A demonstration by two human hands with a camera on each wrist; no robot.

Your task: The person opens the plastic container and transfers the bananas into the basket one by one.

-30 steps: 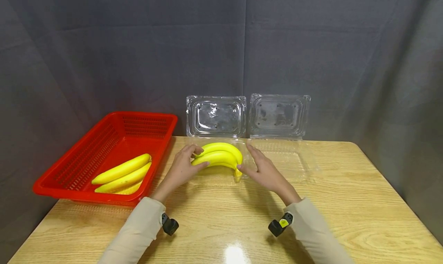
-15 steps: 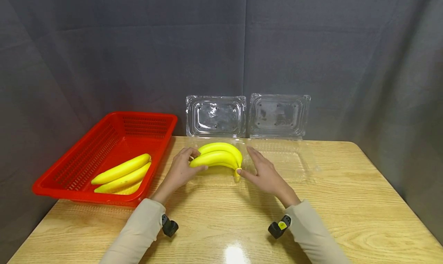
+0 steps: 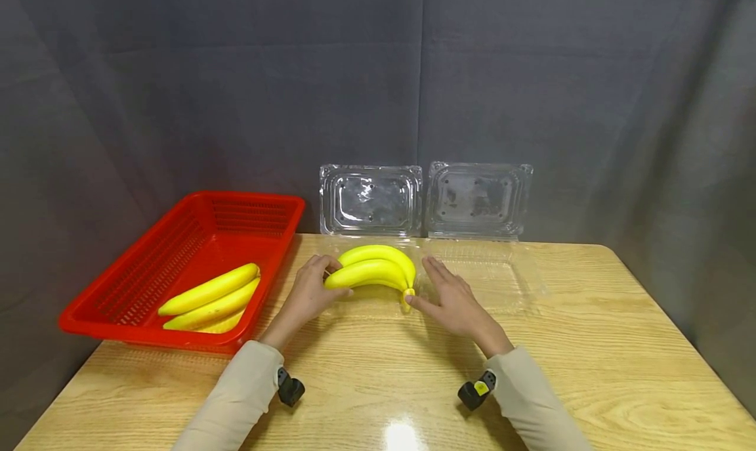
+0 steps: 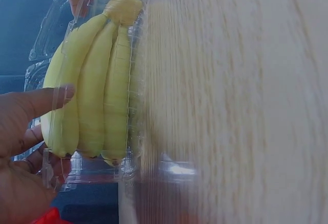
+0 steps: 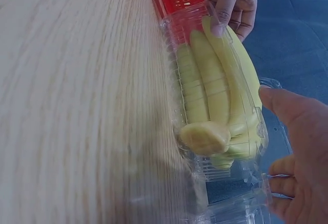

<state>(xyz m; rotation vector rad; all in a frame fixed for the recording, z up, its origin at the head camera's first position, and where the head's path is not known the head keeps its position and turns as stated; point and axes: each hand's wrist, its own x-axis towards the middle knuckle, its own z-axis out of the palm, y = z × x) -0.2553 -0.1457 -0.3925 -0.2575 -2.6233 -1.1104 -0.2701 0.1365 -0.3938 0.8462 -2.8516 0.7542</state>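
A bunch of yellow bananas point(image 3: 372, 272) lies in the left clear plastic clamshell box point(image 3: 369, 306), stem to the right. At its left end my left hand point(image 3: 310, 290) holds the banana tips, thumb in front and fingers curled behind; part of those fingers is hidden. Beside the stem is my right hand point(image 3: 455, 303), its thumb at or very near the fruit and its fingers extended over the boxes' adjoining edges. In the right wrist view the right thumb point(image 5: 287, 101) reaches the upper banana, while the other fingers sit near the clear rim.
A red plastic basket point(image 3: 274, 260) with several bananas point(image 3: 209, 290) stands at the left. Right of the filled box is a second clear box point(image 3: 484, 274). Both raised lids point(image 3: 371, 200) stand before a grey curtain point(image 3: 354, 96). The wooden table point(image 3: 378, 372) extends in front.
My left fingers have shifted off the top of the banana tips toward their left end, and the left thumb has lowered slightly. My right hand has moved slightly nearer me. The bananas have barely moved.
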